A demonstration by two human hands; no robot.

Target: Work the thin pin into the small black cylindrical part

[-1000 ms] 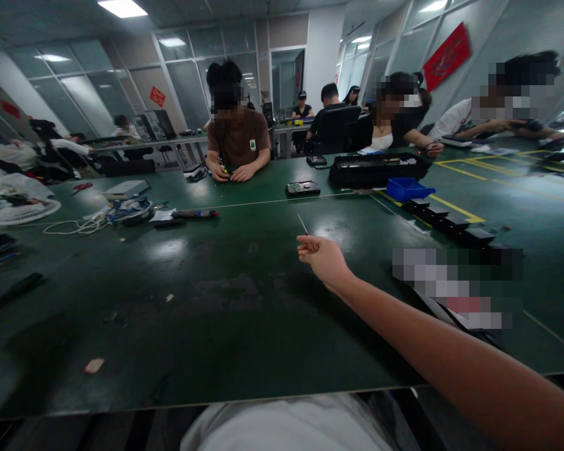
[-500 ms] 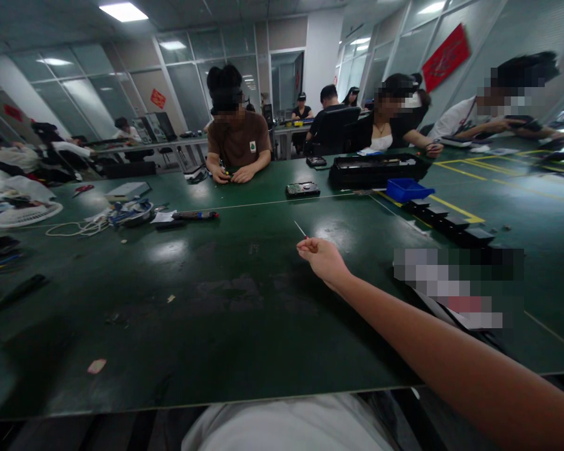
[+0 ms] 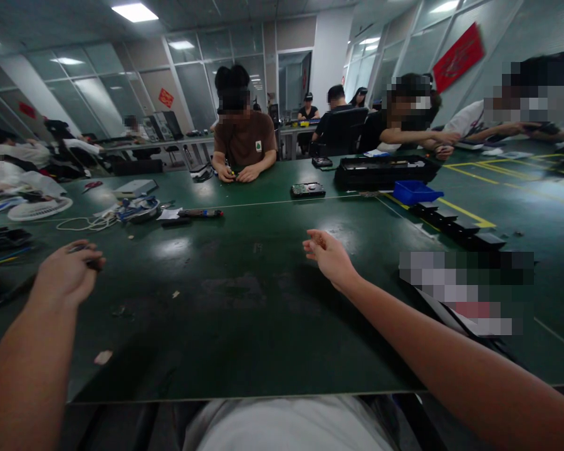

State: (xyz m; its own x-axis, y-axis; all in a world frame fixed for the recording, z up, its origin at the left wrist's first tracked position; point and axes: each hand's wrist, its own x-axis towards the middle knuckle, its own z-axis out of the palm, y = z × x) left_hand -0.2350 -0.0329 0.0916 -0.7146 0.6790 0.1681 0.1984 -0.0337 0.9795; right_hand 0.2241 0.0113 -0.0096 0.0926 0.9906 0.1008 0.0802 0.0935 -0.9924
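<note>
My left hand (image 3: 68, 272) is raised over the left side of the green table (image 3: 244, 351), its fingers curled round a small dark object (image 3: 94, 264) that I cannot make out. Over the middle of the table is my right hand (image 3: 331, 257), fingers closed. A thin screwdriver with a red handle and pale shaft showed in it in the earlier frames. Now its shaft does not show, and only a reddish bit is visible at the curled fingers. The two hands are well apart. Beyond the right hand lies a hard drive (image 3: 308, 189).
A marker-like tool (image 3: 202, 213), coiled cables (image 3: 138, 210) and a white fan grille (image 3: 40, 208) lie left. At right are a blue bin (image 3: 416, 191), black holders (image 3: 451, 222) and a long black tray (image 3: 388, 172). A co-worker (image 3: 244, 138) sits opposite.
My left hand has come into full view from the left edge, holding something dark. My right hand stays nearly in place, but the screwdriver's shaft no longer shows.
</note>
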